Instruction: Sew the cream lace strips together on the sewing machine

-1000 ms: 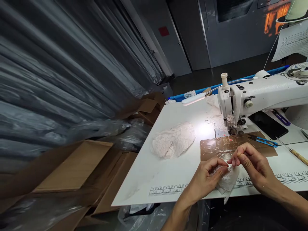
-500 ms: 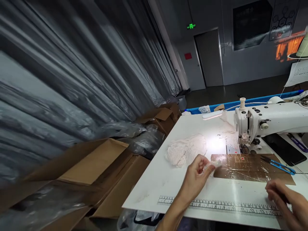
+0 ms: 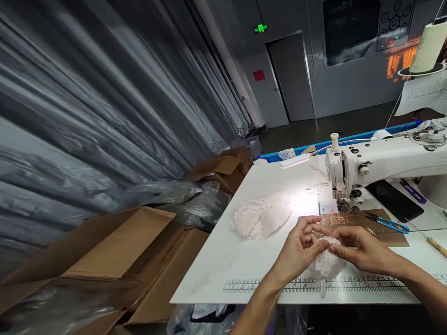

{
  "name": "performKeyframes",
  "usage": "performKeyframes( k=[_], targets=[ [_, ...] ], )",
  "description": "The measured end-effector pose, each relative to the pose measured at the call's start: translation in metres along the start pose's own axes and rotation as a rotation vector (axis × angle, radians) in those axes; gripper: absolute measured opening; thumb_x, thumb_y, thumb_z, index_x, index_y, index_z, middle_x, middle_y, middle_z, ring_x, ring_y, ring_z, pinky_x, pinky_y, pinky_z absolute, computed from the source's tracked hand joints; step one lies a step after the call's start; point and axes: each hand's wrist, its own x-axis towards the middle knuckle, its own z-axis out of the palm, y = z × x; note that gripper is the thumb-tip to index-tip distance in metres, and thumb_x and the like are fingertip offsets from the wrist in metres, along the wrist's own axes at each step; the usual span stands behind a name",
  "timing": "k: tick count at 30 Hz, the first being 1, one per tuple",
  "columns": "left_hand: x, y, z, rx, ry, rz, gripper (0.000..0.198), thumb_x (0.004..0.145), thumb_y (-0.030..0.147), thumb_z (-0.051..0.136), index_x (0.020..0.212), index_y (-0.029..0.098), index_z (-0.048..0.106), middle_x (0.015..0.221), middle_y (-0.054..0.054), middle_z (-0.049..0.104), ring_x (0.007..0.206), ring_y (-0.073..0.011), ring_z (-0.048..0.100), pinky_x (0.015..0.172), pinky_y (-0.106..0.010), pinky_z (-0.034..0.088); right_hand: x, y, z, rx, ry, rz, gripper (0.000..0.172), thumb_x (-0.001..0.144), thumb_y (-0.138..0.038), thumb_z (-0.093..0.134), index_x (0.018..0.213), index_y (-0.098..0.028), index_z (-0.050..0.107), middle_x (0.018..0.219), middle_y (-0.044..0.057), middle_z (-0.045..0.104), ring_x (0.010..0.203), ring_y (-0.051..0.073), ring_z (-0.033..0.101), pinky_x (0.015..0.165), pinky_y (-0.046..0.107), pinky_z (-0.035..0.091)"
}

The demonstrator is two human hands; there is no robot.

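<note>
Small white lace piece: pinched between left hand and right hand, fingers closed on it, not yet at the sewing machine beyond the right hand; lace heap lies untouched beyond the left hand.

1 head camera looks forward and down, close over the table.

Numbers, perhaps 7–15: ruler on table
</note>
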Motion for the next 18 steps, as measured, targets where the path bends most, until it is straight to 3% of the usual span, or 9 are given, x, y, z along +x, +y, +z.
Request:
performKeyframes(
  k=[4, 11, 15, 18],
  targets=[
    [0.004, -0.010, -0.002, 0.026, 0.013, -0.044, 0.051, 0.075, 0.054, 0.070, 0.104, 0.014, 0.057, 0.086, -0.005, 0.066, 0.079, -0.0133, 0.060, 0.073, -0.026, 0.046, -0.005, 0.000, 0.000, -0.033, 0.051, -0.019, 0.027, 0.091, -0.041, 0.051, 0.092, -0.018, 0.064, 0.085, 0.004, 0.067, 0.077, 0.019, 0.060, 0.072, 0.032, 0.046],
    [0.011, -0.009, -0.001, 0.039, -0.025, -0.096, 0.043, 0.065, 0.040, 0.081, 0.095, 0.015, 0.063, 0.076, -0.001, 0.065, 0.068, -0.0119, 0.061, 0.067, -0.025, 0.050, -0.008, 0.000, 0.003, -0.275, 0.142, -0.028, 0.014, 0.089, -0.029, 0.055, 0.098, -0.018, 0.057, 0.092, 0.007, 0.067, 0.080, 0.021, 0.061, 0.072, 0.033, 0.043],
    [0.003, -0.006, 0.004, 0.267, -0.032, -0.046, 0.036, 0.068, 0.043, 0.077, 0.090, 0.016, 0.067, 0.074, -0.004, 0.069, 0.065, -0.0147, 0.063, 0.063, -0.026, 0.053, -0.022, -0.007, 0.009, -0.425, 0.155, 0.056, 0.014, 0.087, -0.024, 0.062, 0.097, -0.015, 0.061, 0.090, 0.008, 0.070, 0.080, 0.022, 0.065, 0.068, 0.029, 0.040],
    [-0.005, -0.010, 0.010, 0.459, 0.094, 0.061, 0.036, 0.070, 0.051, 0.073, 0.090, 0.022, 0.068, 0.070, -0.002, 0.069, 0.065, -0.0183, 0.066, 0.061, -0.028, 0.057, -0.038, -0.015, 0.012, -0.387, 0.142, 0.083, 0.020, 0.090, -0.033, 0.062, 0.099, -0.015, 0.063, 0.092, 0.007, 0.072, 0.083, 0.020, 0.066, 0.067, 0.026, 0.041]
  ],
)
